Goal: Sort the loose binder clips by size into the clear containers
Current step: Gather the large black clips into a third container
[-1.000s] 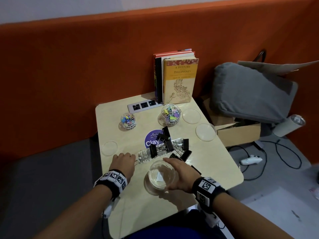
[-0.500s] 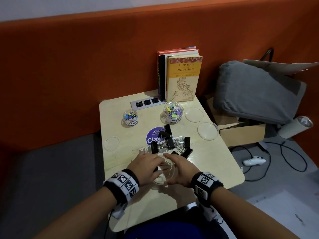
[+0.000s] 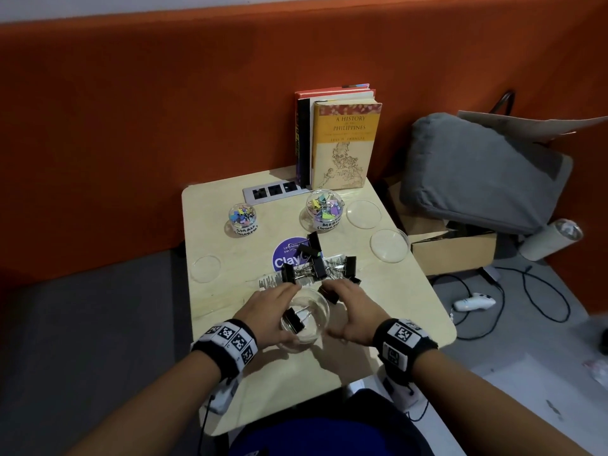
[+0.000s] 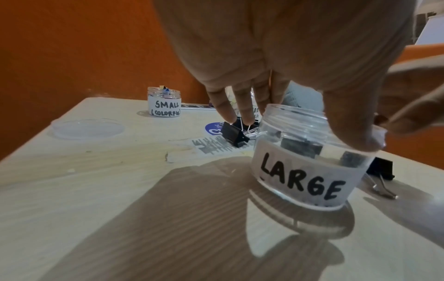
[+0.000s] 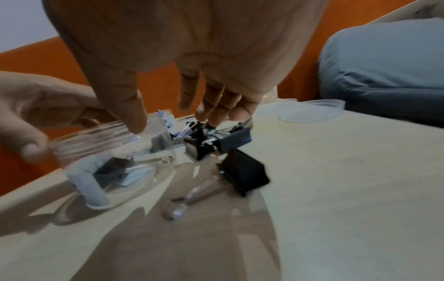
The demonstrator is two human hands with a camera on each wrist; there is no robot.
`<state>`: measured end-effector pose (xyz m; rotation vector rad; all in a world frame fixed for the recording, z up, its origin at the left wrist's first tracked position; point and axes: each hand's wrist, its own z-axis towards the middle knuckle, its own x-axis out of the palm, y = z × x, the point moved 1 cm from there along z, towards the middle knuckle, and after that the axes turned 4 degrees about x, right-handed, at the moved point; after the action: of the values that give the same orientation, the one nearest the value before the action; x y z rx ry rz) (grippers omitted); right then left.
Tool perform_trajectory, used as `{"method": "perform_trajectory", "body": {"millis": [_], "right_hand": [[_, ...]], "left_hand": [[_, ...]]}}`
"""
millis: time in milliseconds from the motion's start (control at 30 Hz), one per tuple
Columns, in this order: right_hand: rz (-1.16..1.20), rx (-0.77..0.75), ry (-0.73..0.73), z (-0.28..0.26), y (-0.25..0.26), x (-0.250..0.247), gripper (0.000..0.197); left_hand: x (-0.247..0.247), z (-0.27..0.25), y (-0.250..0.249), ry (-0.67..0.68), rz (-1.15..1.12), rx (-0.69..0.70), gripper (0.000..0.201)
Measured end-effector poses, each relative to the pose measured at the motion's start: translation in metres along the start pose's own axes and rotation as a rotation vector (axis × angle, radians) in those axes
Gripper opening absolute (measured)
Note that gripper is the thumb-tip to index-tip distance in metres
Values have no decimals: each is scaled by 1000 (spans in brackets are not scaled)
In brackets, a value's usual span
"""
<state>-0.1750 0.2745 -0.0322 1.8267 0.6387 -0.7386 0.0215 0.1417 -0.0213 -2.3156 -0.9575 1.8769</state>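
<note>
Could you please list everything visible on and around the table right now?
LARGE jar: one, clear, near table edge, one black binder clip inside.
Loose binder clips: several, black, heaped mid-table.
SMALL jar: one, clear, colourful clips, far left.
Medium jar: one, clear, colourful clips, far middle.
Lids: three, clear, flat on table.
Sticker: one, purple, mid-table.
Books: a few, upright at the back.
Power strip: one, grey, by the books.
Table: one, pale wood.
Cushion: one, grey, right of the table.
Cardboard box: one, brown, under the cushion.
Left hand: holds LARGE jar.
Right hand: open, beside jar.
</note>
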Motion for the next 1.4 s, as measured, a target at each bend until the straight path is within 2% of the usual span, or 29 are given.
{"method": "perform_trajectory", "body": {"millis": [67, 167, 267, 400, 467, 633, 800, 900, 1067, 1167, 1333, 1400], "right_hand": [[-4, 46, -47, -10, -13, -10, 70], [-90, 120, -67, -26, -32, -12, 51], [-122, 169, -101, -37, -45, -4, 44], [-88, 170, -45, -41, -49, 8, 36], [-126, 180, -86, -39, -52, 13, 31], [-236, 204, -76, -34, -48, 12, 39], [-270, 212, -6, -31, -44, 4, 36], [-264, 217, -22, -34, -48, -2, 35], [-319, 304, -10, -38, -57, -17, 25], [-270, 286, 42, -41, -60, -15, 26], [-125, 241, -18, -47, -59, -11, 26], [-91, 210, 5, -49, -59, -8, 36]], "left_hand": [[0, 1, -1, -11, -13, 11, 106], [0, 3, -5, -4, -41, 20, 108], [-1, 9, -9, 2, -51, 36, 106], [-1, 12, -8, -6, -102, 12, 105], [1, 12, -8, 2, -114, 5, 105], [3, 11, -7, 5, -122, -5, 106], [3, 13, -5, 13, -128, -1, 106], [5, 14, -4, 8, -145, -7, 107], [6, 14, -3, -2, -161, -13, 107], [5, 13, -4, -6, -169, -25, 105], [4, 11, -5, 9, -183, -31, 105], [3, 11, -5, 0, -186, -27, 106]]}}
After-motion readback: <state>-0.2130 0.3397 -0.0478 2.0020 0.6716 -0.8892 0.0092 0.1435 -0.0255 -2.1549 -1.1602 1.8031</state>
